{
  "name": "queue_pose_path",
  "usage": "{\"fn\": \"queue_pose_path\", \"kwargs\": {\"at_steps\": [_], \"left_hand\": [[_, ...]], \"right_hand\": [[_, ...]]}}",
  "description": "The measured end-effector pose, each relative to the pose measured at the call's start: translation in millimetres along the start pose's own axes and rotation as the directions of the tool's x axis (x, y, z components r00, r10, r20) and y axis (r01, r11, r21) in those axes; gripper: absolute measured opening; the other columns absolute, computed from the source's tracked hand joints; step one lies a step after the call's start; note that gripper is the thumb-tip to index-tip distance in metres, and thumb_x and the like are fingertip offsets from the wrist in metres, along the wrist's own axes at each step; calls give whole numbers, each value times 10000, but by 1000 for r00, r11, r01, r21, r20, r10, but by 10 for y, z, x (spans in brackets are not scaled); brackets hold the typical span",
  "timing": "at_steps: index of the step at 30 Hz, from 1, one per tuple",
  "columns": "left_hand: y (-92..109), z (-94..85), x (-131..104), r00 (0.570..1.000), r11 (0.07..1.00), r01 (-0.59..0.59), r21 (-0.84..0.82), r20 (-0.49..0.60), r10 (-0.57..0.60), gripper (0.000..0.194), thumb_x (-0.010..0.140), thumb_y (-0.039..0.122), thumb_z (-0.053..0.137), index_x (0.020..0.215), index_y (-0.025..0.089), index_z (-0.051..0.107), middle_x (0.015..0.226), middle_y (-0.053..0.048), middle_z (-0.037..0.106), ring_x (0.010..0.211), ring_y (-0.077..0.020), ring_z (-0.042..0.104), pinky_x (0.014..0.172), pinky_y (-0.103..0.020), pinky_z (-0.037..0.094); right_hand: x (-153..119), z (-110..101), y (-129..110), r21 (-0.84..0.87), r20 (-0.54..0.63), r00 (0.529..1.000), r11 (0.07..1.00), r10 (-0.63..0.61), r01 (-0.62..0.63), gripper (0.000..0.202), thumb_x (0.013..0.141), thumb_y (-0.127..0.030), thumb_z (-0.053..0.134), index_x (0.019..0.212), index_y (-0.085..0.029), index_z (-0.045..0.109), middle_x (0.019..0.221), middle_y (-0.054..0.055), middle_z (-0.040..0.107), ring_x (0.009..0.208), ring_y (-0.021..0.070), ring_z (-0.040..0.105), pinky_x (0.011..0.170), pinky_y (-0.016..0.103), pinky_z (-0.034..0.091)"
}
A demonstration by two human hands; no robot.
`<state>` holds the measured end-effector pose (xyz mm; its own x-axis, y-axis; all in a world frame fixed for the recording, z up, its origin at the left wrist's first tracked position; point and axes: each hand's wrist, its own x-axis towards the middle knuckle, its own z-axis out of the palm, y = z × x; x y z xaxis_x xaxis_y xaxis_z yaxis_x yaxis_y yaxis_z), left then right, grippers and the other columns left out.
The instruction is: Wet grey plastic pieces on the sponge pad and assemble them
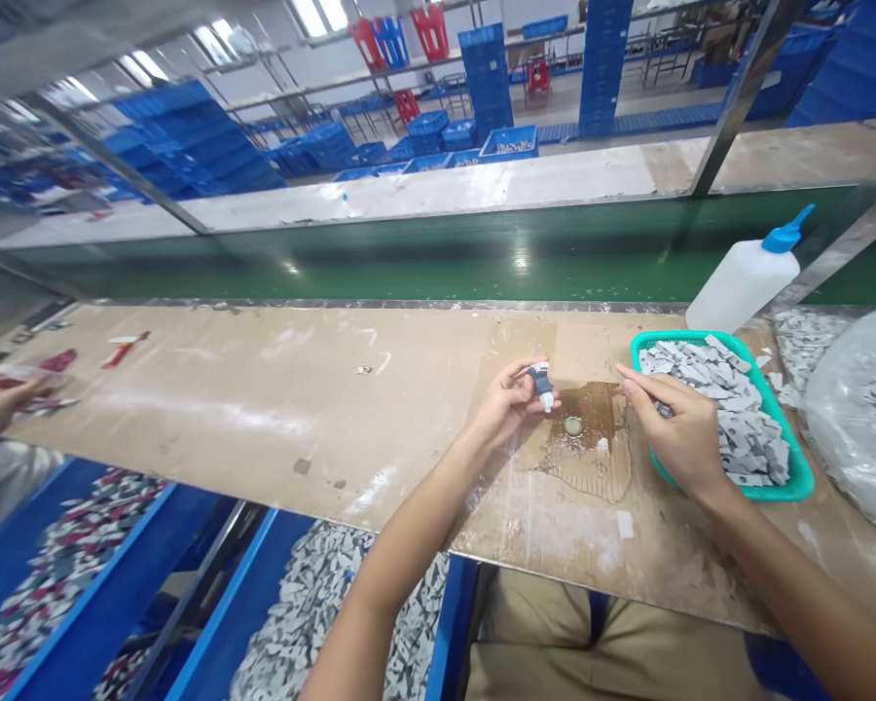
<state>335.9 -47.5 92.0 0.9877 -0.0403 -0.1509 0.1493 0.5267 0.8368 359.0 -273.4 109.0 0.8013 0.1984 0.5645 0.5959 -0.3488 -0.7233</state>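
- Head view: the left hand [502,404] grips a small dark-and-white part [543,382] between thumb and fingers, above the tabletop [226,380], nearer its right end than its left. A loose grip could let the part drop.
- The right hand [675,428] is curled beside the left rim of the green basket [768,494], thumb and forefinger tips close together; I cannot tell whether they pinch anything. A tiny piece, if there, could slip away unnoticed.
- A round disc [573,426] lies between the hands on a glossy brown patch [604,465]; a low-swinging wrist could nudge it.
- Grey pieces [751,443] heap the basket high, so a careless knuckle could spill some.
- The bottle [737,287] stands just behind the basket, near the tabletop's far edge; shoving the basket back could topple it.
- Below the near edge, a blue crate [234,604] holds many similar pieces; anything falling off there could get lost among them.
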Motion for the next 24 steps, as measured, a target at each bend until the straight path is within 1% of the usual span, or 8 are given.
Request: {"fn": "queue_pose_path", "kwargs": {"at_steps": [3,7,10,13,16,19,21,24], "left_hand": [[7,-41,30,994,991,7,-131,-111,-21,444,626,102,677,1063,152,613,748,-19,617,666,-165,648,687,-314,575],[8,-10,63,972,977,12,-215,-228,-62,285,717,96,607,1000,130,625,692,-25,592,597,-137,600,619,-259,556],[10,14,108,940,970,6,-242,-330,-88,187,803,95,568,965,135,650,695,-24,606,586,-116,586,624,-227,554],[47,-21,223,888,955,-42,-295,-450,-100,124,865,90,542,921,142,640,733,-26,636,632,-108,617,716,-228,577],[141,-95,450,838,962,-31,-271,-532,-123,97,910,94,533,864,140,605,728,-31,639,658,-103,638,755,-223,577],[263,-137,770,829,993,-68,-101,-559,0,85,924,82,542,924,135,609,754,-26,648,663,-87,638,744,-191,558],[339,-136,1003,833,994,-105,-24,-548,75,153,925,62,533,1033,134,615,792,-23,660,696,-79,645,793,-187,550],[424,-119,1332,841,992,-112,57,-526,126,313,917,43,522,1208,143,582,887,-42,684,800,-94,667,885,-229,544]], "right_hand": [[-13,10,11,13,-26,1000,1000,6,-6,213,964,-248,601,1103,-185,750,886,18,713,768,161,646,729,277,510],[34,-64,32,-2,-110,993,999,51,-51,234,958,-317,602,1077,-194,761,899,35,721,798,194,657,730,306,521],[142,-224,117,26,-240,956,985,171,-170,273,940,-376,608,1068,-193,765,951,56,727,825,225,674,789,346,538],[242,-387,278,3,-332,911,966,244,-257,287,910,-393,601,1029,-201,777,959,62,730,795,240,670,802,377,536],[278,-453,448,-178,-257,948,955,187,-236,282,891,-354,562,949,-197,789,861,64,723,759,245,639,752,372,516],[260,-414,541,-379,-103,982,907,158,-185,276,869,-234,525,953,-174,781,813,72,697,723,229,609,724,356,473],[240,-372,542,-487,1,981,857,196,-170,271,849,-159,535,985,-172,769,854,80,685,791,233,614,768,356,439],[219,-338,496,-589,136,945,791,297,-164,214,863,-129,588,996,-183,746,947,88,662,930,255,602,879,382,381]]}}
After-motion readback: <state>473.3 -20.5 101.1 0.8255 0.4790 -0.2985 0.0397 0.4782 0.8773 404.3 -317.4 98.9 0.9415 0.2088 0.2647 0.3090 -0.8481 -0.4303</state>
